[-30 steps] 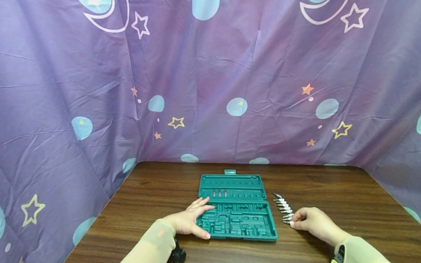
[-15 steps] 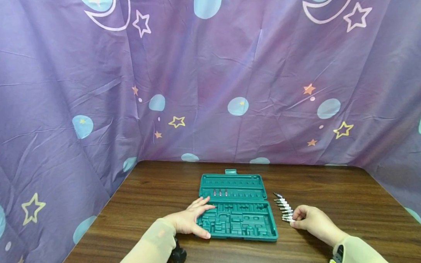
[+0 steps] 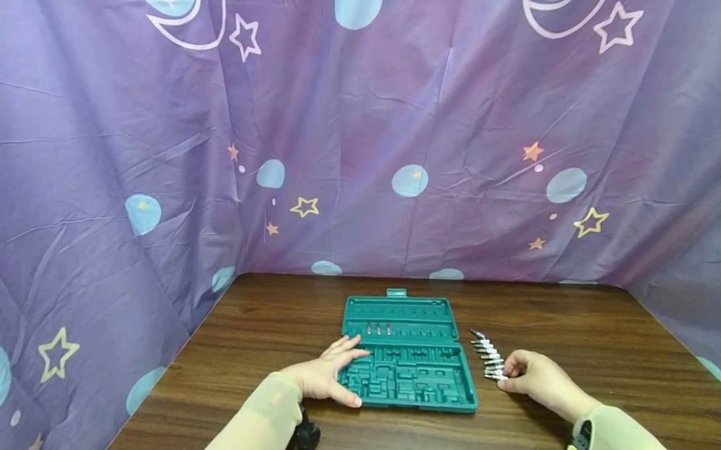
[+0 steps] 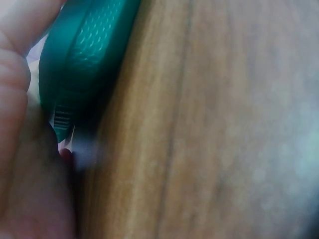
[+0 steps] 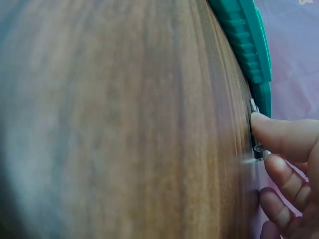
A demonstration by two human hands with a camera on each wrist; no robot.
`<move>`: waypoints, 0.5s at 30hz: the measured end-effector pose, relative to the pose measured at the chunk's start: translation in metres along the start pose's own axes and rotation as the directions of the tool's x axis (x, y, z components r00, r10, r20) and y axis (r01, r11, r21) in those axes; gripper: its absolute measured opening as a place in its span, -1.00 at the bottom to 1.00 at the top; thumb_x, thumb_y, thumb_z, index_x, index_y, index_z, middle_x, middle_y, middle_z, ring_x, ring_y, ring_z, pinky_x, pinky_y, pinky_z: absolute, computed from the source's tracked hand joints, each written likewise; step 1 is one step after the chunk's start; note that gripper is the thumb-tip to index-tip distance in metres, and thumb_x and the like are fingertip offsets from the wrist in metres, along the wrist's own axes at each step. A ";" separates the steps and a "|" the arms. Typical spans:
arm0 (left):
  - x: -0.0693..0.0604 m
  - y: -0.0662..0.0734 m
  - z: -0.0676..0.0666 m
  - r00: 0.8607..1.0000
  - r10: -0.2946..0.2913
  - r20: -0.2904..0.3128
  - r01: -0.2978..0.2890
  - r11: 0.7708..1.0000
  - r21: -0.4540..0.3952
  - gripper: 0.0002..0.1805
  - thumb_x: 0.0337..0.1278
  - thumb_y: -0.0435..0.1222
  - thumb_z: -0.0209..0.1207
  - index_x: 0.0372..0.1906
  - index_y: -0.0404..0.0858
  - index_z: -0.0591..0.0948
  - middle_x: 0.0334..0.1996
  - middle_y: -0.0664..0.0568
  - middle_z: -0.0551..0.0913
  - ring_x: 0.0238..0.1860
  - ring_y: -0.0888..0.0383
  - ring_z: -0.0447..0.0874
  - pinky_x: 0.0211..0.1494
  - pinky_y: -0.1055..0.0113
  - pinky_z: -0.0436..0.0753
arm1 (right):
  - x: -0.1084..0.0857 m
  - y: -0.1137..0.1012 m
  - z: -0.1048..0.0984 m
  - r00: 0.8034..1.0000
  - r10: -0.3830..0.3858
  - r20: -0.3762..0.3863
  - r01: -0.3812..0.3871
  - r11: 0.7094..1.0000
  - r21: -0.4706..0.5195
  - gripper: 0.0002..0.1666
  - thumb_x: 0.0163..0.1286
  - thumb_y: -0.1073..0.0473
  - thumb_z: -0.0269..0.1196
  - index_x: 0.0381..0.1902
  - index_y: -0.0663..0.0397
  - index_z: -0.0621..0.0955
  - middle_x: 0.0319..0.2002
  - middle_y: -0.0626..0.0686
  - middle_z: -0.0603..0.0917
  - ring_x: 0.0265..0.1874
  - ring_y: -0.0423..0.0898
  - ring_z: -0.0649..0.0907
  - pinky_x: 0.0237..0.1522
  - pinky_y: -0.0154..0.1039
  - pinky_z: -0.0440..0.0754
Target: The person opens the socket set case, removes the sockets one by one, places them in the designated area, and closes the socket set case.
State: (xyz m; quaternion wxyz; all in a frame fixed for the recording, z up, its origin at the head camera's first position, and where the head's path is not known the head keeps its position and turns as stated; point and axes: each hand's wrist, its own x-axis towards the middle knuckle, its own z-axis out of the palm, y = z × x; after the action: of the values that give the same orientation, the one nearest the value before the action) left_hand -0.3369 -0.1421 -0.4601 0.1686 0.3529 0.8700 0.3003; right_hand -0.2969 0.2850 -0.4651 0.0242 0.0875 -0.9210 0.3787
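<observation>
Left hand: fingers apart on case. Right hand: bits at fingertips, clamping not determinable; advise handling 1 singly.

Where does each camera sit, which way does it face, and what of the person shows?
Head: worn on the head, facing forward and down at the wooden table, green case, metal bits and purple curtain; left grip, right grip and sleeves show.
Left wrist: on that wrist, facing table and case edge; part of left grip shows at left.
Right wrist: on that wrist, facing table, bits and case; right grip at lower right.
Head and right wrist share the bits.
</observation>
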 end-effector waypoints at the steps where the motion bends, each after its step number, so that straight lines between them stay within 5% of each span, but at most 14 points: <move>1: 0.000 0.000 0.000 1.000 0.000 0.001 0.000 1.000 0.000 -0.03 -0.09 0.03 0.40 0.46 -0.03 0.22 0.54 0.04 -0.14 0.52 -0.02 -0.36 0.40 -0.23 -0.07 | 0.000 0.000 -0.001 1.000 -0.005 0.002 0.005 1.000 0.009 -0.66 -0.05 0.19 0.51 -0.44 0.12 0.54 -0.49 -0.04 0.53 -0.50 -0.23 0.47 -0.41 -0.32 0.39; 8: 0.002 0.001 -0.001 1.000 0.001 0.000 -0.001 1.000 0.000 -0.03 -0.09 0.03 0.40 0.46 -0.02 0.22 0.54 0.04 -0.14 0.52 -0.02 -0.36 0.40 -0.23 -0.07 | 0.010 -0.013 -0.009 0.999 -0.025 0.026 0.023 0.995 0.099 -0.69 0.02 0.25 0.47 -0.40 0.20 0.53 -0.51 -0.02 0.52 -0.54 -0.23 0.48 -0.49 -0.33 0.43; 15: 0.001 -0.001 0.001 1.000 0.008 -0.008 -0.008 1.000 0.019 -0.03 -0.10 0.04 0.40 0.46 -0.03 0.23 0.54 0.05 -0.12 0.52 -0.02 -0.33 0.41 -0.21 -0.06 | 0.042 -0.063 0.003 0.996 -0.065 0.068 0.055 0.989 0.135 -0.73 0.14 0.23 0.41 -0.28 0.27 0.58 -0.46 0.00 0.59 -0.44 -0.15 0.53 -0.39 -0.26 0.48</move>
State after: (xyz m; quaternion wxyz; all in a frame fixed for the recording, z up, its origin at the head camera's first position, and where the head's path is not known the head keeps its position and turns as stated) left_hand -0.3380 -0.1418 -0.4619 0.1606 0.3567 0.8721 0.2941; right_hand -0.3273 0.2328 -0.4194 -0.0037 0.1304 -0.8910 0.4349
